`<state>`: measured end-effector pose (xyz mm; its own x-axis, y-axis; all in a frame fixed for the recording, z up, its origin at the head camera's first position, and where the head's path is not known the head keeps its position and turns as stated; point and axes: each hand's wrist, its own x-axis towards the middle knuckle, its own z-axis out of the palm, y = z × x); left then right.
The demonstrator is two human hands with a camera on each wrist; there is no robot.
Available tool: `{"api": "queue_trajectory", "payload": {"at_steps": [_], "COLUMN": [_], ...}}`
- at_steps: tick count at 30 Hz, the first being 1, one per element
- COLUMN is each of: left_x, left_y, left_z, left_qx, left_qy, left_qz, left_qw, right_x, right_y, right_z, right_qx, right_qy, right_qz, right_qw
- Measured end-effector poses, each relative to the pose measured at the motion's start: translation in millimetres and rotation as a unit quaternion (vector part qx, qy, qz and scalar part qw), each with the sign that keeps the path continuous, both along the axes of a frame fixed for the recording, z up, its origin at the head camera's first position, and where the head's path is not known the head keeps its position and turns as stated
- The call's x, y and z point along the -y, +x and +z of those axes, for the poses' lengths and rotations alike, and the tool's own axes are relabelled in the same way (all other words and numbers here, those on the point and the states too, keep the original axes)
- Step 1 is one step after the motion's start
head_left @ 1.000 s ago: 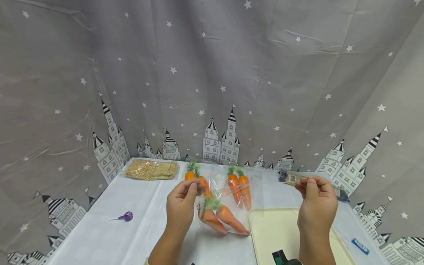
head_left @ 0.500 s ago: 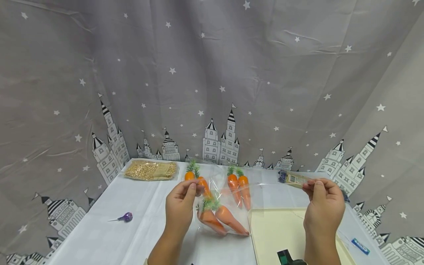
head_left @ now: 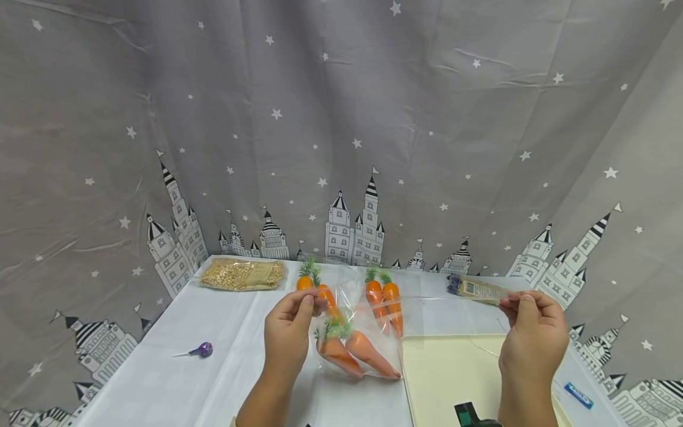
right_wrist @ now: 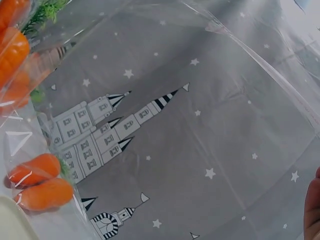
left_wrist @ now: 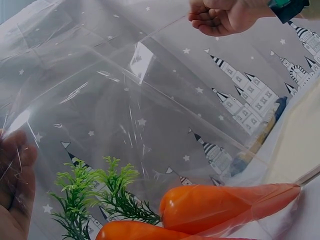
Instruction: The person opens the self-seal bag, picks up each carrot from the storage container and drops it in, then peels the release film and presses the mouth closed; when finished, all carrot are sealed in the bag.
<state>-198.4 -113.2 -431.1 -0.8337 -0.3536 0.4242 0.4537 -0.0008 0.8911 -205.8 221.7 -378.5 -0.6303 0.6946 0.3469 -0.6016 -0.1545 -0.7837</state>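
Note:
My left hand (head_left: 287,332) pinches the edge of a clear plastic bag (head_left: 349,290), which hangs in front of me. Two orange carrots (head_left: 370,354) with green tops lie in its lower part. Out to the right, my right hand (head_left: 535,341) pinches the end of a thin clear strip (head_left: 453,298) that runs taut toward the bag. The left wrist view shows this strip (left_wrist: 165,29) stretching to the right hand (left_wrist: 225,17), above the carrot (left_wrist: 205,205). More carrots (head_left: 384,299) show through the plastic behind. Only fingertips (right_wrist: 312,205) of the right hand show in the right wrist view.
A cream tray (head_left: 443,379) lies at front right, partly behind my right forearm. A bag of yellow kernels (head_left: 242,274) lies at back left, a purple lollipop (head_left: 203,350) at left. A long pack with dark ends (head_left: 477,289) and a small blue packet (head_left: 578,395) are at right.
My right hand has moved right and slightly down, and the clear strip between it and the bag has lengthened. The left hand and bag have stayed nearly in place.

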Motion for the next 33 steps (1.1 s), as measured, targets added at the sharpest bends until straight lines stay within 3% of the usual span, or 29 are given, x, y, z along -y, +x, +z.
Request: {"api": "queue_trajectory", "payload": {"at_steps": [14,33], "left_x": [2,4], "left_y": [0.0,0.2], "left_z": [-0.6,-3.6], "left_qx": [0.006,0.015], "left_qy": [0.008,-0.002], "left_qz": [0.001,0.002], "left_qw": [0.9999,0.9999], "right_x": [-15,-30], "right_y": [-2.5,-2.3], "right_z": [-5.6,-8.3], "right_qx": [0.011,0.017], "right_qy": [-0.015,-0.075], "right_qz": [-0.015,-0.029], "right_qw": [1.0,0.997]}}
